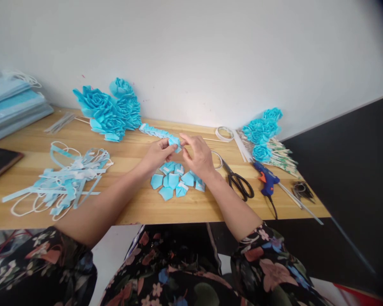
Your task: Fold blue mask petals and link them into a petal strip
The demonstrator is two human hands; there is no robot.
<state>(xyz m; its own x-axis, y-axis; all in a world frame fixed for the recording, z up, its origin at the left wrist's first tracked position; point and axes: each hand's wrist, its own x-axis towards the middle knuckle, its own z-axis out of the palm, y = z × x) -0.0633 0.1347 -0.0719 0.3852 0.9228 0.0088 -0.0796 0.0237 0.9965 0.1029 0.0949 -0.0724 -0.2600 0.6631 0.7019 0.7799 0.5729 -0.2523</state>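
My left hand [156, 154] pinches a small folded blue fabric petal [173, 140] between thumb and fingers. From the other side, my right hand [199, 156] closes on the same petal's edge with its fingertips. Just behind the petal, a row of overlapping folded blue pieces [153, 131] lies on the table. Below my hands are several loose blue petals [172, 181], some with white strips on them. Black-handled scissors [239, 180] rest to the right of my right hand, near a roll of white tape [216, 160] partly hidden by that hand.
Blue fabric roses [107, 108] stand back left, with more roses [261, 129] back right. Cut strips and ear loops [70, 178] heap at left, near a phone [1, 163] and stacked masks [15, 106]. A blue glue gun [268, 180] and second tape roll [224, 133] are right.
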